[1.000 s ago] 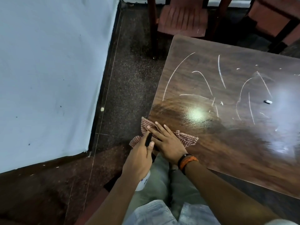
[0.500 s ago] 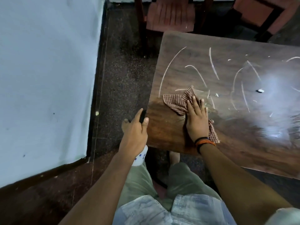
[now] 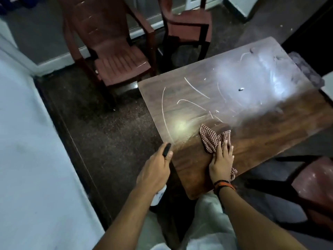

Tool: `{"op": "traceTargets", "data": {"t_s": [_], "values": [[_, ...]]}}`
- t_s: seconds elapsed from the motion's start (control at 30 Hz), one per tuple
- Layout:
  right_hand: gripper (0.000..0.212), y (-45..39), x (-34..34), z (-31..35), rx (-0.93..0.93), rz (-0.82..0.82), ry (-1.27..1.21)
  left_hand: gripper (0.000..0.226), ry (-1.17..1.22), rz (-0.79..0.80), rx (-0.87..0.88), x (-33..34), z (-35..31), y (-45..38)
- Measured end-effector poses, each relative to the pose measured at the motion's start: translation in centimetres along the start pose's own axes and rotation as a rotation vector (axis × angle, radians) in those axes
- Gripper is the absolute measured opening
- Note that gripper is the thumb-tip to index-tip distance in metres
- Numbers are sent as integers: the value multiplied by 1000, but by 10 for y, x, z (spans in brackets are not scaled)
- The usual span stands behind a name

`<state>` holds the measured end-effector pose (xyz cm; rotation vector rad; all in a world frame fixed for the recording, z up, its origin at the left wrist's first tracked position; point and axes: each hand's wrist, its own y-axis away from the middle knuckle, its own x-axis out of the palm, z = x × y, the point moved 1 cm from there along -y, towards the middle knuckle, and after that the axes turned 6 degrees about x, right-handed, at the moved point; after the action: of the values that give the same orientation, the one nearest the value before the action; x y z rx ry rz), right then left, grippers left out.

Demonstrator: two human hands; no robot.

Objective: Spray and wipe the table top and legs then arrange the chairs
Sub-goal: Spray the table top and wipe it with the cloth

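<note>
While the right hand (image 3: 222, 160) lies flat with fingers extended, pressing the checked cloth (image 3: 214, 139) onto the near part of the counter (image 3: 261, 134), the left hand (image 3: 155, 172) is curled round the spray bottle (image 3: 159, 193), held just off the counter's near-left edge. The bottle's black nozzle (image 3: 166, 149) projects above the fingers; its white body shows below the hand. Marks on that body are too small to read.

Surroundings:
- Two dark red plastic chairs stand beyond the counter's far-left corner: one chair (image 3: 115, 56) with a slatted seat, and a second chair (image 3: 187, 27) further back to its right.
- A third chair (image 3: 311, 184) stands at the counter's right side, its seat partly out of view.
- A small pale fragment (image 3: 241, 89) lies on the counter, well apart from the cloth.

Surface: the counter is dark wood-grain, crossed by curved white streaks (image 3: 196, 90), with a hazy pale patch toward its far-right end and a bright light reflection just left of the cloth.

Room: the floor (image 3: 108, 134) is dark and speckled. A pale wall (image 3: 27, 159) with a dark skirting runs along the left. The right wrist carries black and orange bands (image 3: 224, 184)
</note>
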<state>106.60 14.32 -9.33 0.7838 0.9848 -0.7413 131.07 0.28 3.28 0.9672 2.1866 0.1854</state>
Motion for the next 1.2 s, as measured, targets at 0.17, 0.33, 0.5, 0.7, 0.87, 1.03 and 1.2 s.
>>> {"op": "traceTargets", "data": {"t_s": [0.17, 0.33, 0.5, 0.7, 0.87, 1.03, 1.2], "values": [[60, 45, 25, 28, 12, 34, 5, 57, -129, 166, 77, -19, 13, -2], [58, 53, 28, 36, 8, 62, -16, 61, -95, 151, 83, -27, 25, -22], [60, 61, 30, 52, -159, 57, 99, 60, -92, 169, 151, -33, 21, -50], [55, 31, 62, 143, -506, 83, 159, 59, -131, 213, 180, -40, 15, -88], [66, -31, 75, 199, -659, 76, 246, 59, -120, 204, 133, -54, 15, -125], [57, -43, 58, 164, -434, -44, 98, 61, -162, 240, 147, -65, 1, -161], [53, -45, 21, 65, 193, -259, -42, 60, -156, 299, 122, -70, -20, -192]]}}
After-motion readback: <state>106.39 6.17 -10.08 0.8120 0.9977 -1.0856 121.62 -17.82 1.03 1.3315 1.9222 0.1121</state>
